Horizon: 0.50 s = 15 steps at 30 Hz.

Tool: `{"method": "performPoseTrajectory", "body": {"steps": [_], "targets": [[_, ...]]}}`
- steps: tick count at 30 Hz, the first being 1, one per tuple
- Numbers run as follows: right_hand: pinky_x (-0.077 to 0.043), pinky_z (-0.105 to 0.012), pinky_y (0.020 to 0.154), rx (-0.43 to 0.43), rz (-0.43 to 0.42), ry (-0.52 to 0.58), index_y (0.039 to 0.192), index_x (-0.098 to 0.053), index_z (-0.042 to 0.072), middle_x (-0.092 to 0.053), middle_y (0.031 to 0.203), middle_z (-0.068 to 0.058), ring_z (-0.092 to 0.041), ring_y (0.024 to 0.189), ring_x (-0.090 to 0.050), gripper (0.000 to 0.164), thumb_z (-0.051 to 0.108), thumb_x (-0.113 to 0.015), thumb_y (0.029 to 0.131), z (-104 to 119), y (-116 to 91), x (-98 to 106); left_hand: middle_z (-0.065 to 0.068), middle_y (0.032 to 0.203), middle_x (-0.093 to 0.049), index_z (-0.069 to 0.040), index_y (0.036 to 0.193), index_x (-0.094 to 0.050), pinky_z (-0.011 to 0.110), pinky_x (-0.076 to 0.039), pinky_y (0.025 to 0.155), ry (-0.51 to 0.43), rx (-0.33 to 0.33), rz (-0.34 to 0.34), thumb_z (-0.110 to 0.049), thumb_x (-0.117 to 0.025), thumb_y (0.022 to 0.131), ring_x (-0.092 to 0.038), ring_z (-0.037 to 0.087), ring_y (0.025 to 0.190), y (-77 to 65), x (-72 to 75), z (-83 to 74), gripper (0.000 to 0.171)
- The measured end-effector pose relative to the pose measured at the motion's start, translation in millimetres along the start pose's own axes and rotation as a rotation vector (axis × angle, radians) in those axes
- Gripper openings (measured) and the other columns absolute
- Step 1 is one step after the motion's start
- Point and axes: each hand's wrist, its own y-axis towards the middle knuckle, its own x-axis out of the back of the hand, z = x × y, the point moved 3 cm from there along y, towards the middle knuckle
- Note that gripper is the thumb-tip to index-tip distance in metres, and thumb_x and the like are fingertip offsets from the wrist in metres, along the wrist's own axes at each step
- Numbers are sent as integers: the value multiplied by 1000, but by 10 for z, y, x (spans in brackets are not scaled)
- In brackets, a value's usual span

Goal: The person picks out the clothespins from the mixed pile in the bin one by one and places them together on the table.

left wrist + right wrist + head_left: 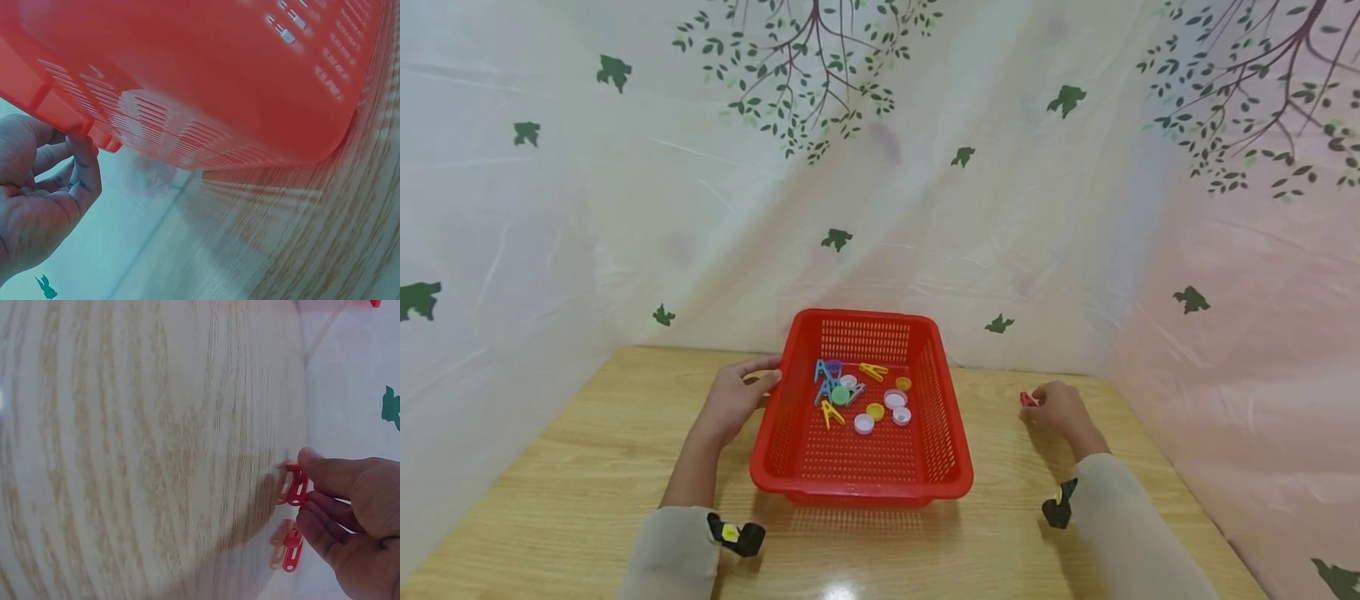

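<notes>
A red plastic basket (pixel 775 450) stands on the table, with several clothespins and round bottle caps inside it. My left hand (pixel 733 404) holds its left rim, fingers curled at the edge; in the left wrist view that hand (pixel 50 181) is beneath the rim. To the right of the basket, my right hand (pixel 1063 412) pinches a red clothespin (pixel 1028 400) low over the table. In the right wrist view, thumb and fingers are at the clothespin (pixel 297 487). A second red slotted piece (pixel 292 550) shows below it; I cannot tell whether it is a separate clothespin.
The wood-grain table (pixel 572 467) meets a pale sheet (pixel 722 225) printed with branches and leaves at the back and sides. Among the basket's contents are a yellow clothespin (pixel 831 414), a green cap (pixel 840 395) and a white cap (pixel 864 424).
</notes>
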Motion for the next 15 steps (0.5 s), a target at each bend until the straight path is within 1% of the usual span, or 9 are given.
{"method": "performPoseTrajectory", "body": {"steps": [4, 8, 11, 15], "targets": [[-55, -52, 81, 9, 16, 15, 103, -72, -11, -70, 94, -22, -36, 87, -64, 31, 13, -80, 86, -6, 5, 20, 22, 138, -61, -2, 143, -58, 41, -61, 87, 3, -4, -2, -18, -59, 105, -69, 28, 105, -9, 0, -4, 41], [-55, -50, 78, 28, 4, 16, 96, -74, -7, -71, 88, -18, -33, 82, -63, 21, 11, -78, 86, -24, 0, 19, 22, 137, -61, -1, 141, -59, 42, -61, 87, -3, -5, -2, -18, -59, 105, -70, 27, 104, -12, -4, -8, 40], [-56, -51, 77, 33, -9, 7, 92, -75, -6, -71, 87, -19, -33, 82, -64, 19, 11, -77, 86, -40, -10, 21, 22, 136, -61, -1, 141, -59, 42, -61, 87, -3, -4, -4, -17, -59, 104, -70, 27, 104, -6, -5, -9, 40], [-55, -49, 76, 21, 0, 3, 93, -75, -6, -70, 87, -17, -32, 81, -62, 19, 12, -77, 87, -61, -17, 26, 22, 137, -61, -1, 141, -59, 43, -61, 87, -1, -2, -5, -18, -59, 104, -70, 28, 104, 0, -8, -14, 40]]}}
